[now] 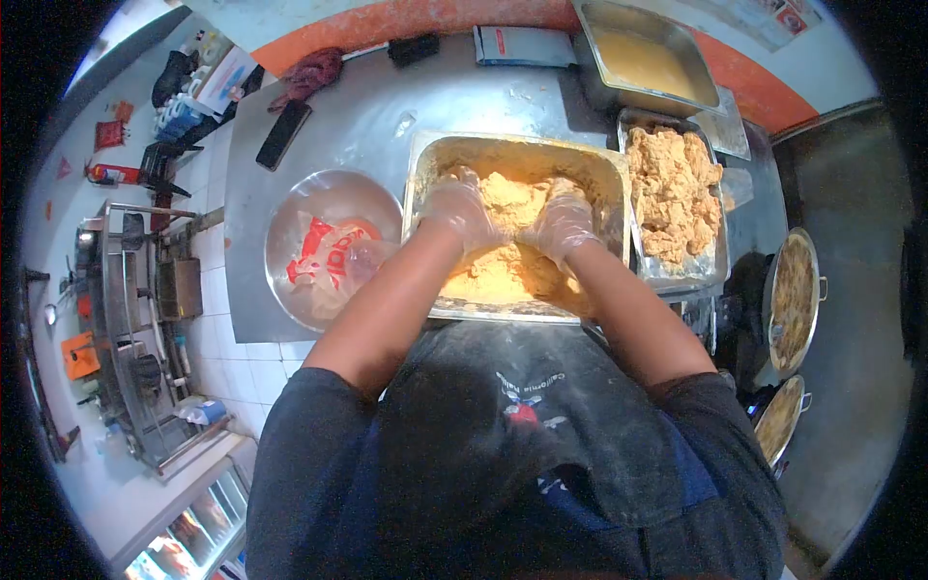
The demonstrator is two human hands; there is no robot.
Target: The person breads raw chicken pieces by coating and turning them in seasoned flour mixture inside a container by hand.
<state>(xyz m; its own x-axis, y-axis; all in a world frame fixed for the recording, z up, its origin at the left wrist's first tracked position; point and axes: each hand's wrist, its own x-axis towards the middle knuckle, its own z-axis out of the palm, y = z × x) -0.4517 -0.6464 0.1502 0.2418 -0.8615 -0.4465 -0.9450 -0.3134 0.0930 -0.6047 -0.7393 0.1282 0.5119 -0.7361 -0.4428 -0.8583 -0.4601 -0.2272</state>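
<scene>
In clear plastic gloves, my left hand (456, 211) and my right hand (564, 224) are down inside a deep metal pan (619, 208) of yellow-orange breading flour (503, 278). They curl in from both sides around a flour-coated lump (512, 198), with their fingertips partly sunk in the flour. Whether chicken lies inside the lump is hidden. Beside the pan on the right, a metal tray (681, 278) is heaped with breaded chicken pieces (672, 193). To the left stands a wide steel bowl (290, 208) with a red-printed plastic bag (333, 256) in it.
A deep pan of yellowish liquid (648, 63) stands at the back right. Along the back of the steel table (367, 116) lie a phone (284, 135), a dark red cloth (311, 75) and a white package (524, 46). Two round pots (795, 300) sit lower right.
</scene>
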